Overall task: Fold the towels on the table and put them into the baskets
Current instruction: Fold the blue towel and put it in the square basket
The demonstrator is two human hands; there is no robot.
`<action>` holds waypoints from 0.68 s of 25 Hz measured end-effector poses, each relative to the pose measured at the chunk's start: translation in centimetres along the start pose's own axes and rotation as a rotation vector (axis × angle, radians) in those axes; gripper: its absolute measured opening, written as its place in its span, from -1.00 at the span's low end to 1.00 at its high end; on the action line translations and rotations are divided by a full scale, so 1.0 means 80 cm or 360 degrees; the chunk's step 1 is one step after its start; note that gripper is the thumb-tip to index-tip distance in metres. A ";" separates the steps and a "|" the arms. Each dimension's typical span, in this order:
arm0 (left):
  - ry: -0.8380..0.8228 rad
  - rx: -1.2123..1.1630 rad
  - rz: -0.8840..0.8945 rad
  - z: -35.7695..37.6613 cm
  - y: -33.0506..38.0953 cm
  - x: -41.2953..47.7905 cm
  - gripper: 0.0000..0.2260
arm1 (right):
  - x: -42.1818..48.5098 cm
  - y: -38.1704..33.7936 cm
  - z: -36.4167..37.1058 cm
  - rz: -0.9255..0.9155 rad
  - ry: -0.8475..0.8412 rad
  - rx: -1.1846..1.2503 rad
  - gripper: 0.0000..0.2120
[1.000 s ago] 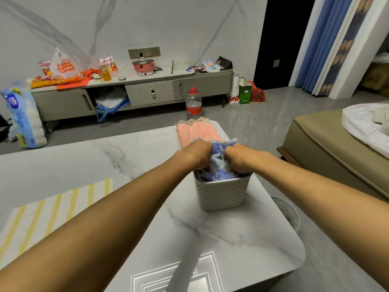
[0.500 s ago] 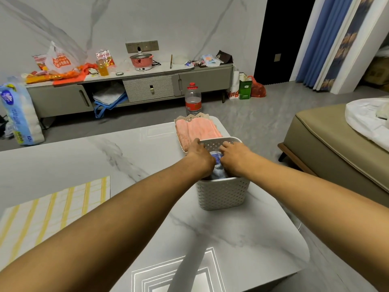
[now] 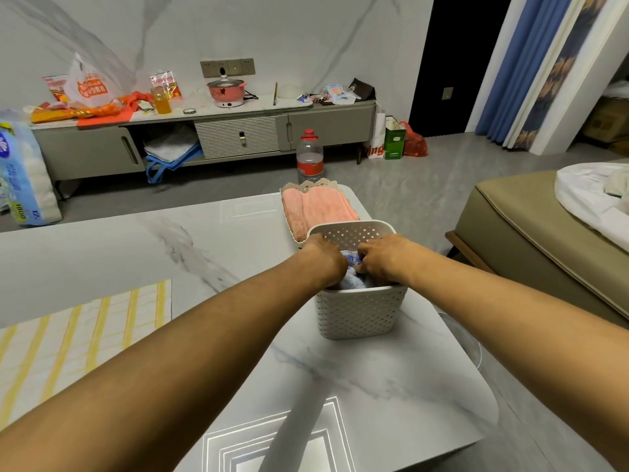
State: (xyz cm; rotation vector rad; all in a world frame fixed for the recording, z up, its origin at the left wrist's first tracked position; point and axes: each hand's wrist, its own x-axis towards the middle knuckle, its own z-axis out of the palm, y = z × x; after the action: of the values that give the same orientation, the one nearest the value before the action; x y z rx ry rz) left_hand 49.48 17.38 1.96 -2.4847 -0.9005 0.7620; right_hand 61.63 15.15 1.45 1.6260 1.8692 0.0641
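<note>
While the blue towel stood well above the rim a second ago, it now sits low inside the white basket on the worktop. Left hand and right hand press down on it, fingers curled; whether either grip clamps cloth I cannot tell. Just beyond the hands lies the pink towel. Most of the blue towel is hidden.

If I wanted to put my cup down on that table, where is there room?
Bare marble lies between the yellow striped towel and the white basket, and along the table far edge. It is crowded at the far right corner, around both baskets and the hands.
</note>
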 end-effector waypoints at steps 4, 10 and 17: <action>0.0131 -0.0024 0.0016 0.012 -0.002 0.007 -0.61 | 0.002 -0.003 0.001 -0.0016 -0.0004 0.0036 -0.59; 0.0599 -0.1231 -0.0100 0.013 -0.029 -0.052 -0.65 | -0.051 0.004 -0.007 0.0013 0.0394 0.0672 -0.64; 0.0604 -0.1737 -0.0453 0.058 -0.072 -0.200 -0.67 | -0.133 -0.077 -0.084 -0.0099 0.0805 0.1291 -0.73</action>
State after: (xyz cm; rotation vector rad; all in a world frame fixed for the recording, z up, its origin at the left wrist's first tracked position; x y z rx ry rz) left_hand 33.65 11.48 7.05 -3.0377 -1.7725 -0.4509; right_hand 53.19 6.64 8.65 2.2252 2.5326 -0.3948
